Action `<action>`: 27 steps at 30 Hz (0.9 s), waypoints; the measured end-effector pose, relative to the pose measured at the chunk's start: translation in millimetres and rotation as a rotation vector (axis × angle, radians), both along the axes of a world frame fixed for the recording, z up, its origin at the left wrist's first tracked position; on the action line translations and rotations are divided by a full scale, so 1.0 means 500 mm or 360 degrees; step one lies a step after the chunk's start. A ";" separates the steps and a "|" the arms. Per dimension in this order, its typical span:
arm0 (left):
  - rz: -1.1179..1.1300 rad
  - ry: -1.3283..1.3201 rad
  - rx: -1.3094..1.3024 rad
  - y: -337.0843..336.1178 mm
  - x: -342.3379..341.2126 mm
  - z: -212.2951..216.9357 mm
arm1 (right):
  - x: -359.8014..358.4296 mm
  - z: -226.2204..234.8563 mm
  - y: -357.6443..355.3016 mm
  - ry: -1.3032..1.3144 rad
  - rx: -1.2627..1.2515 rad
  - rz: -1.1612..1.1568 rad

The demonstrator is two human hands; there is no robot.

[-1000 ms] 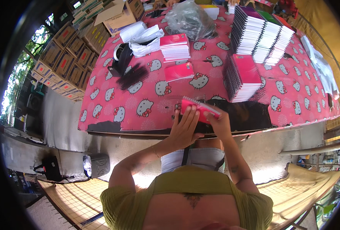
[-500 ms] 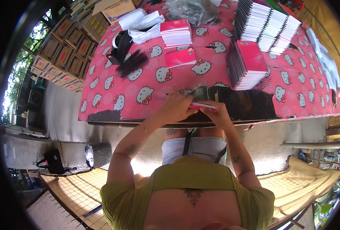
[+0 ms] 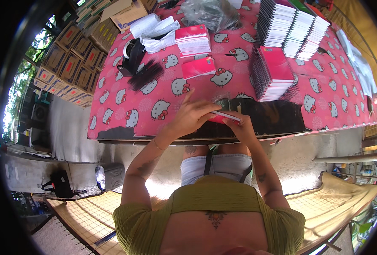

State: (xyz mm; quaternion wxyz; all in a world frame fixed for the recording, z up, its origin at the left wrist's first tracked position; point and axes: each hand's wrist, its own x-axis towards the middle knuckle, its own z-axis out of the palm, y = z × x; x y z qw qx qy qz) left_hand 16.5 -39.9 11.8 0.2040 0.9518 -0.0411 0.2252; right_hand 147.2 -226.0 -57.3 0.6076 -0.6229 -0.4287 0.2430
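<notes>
A small red notebook (image 3: 219,120) with white page edges is held low over the table's near edge. My right hand (image 3: 240,126) grips its right end, thumb on top. At its left end, my left hand (image 3: 193,115) pinches with thumb and fingers while one finger sticks up apart; whether a thin wire is also between them cannot be seen. Ahead lie another small red notebook (image 3: 198,68) and a stack of red notebooks (image 3: 192,41). Several loose black spiral coils (image 3: 146,75) rest in a bundle to the left.
The table (image 3: 124,108) has a pink cartoon-cat cover, torn to a dark patch (image 3: 277,117) near me. Spiral-bound notebook stacks (image 3: 277,72) and taller ones (image 3: 297,32) stand right. A black tape dispenser (image 3: 133,55), white plastic bags (image 3: 159,33) and cardboard boxes (image 3: 69,63) are left.
My left hand has shifted slightly left, its fingers stretched more and one finger raised higher. My right hand still holds the red notebook in nearly the same place.
</notes>
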 end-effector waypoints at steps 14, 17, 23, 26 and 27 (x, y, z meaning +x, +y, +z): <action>0.0347 0.0122 0.0686 -0.070 -0.006 -0.021 | -0.011 0.009 0.007 0.0433 -0.0039 -0.0103; 0.0222 0.0191 0.0525 -0.127 -0.054 -0.102 | -0.019 0.019 0.020 0.0468 0.0006 -0.0190; 0.0444 0.0153 0.0535 -0.109 -0.007 -0.081 | -0.021 0.033 0.027 0.0352 0.0002 -0.0217; 0.0382 0.0056 0.0449 -0.116 -0.022 -0.136 | -0.010 0.033 0.020 0.0235 0.0041 -0.0237; 0.0509 -0.0012 0.0433 -0.097 0.019 -0.079 | -0.003 0.004 0.025 0.0074 0.0139 -0.0241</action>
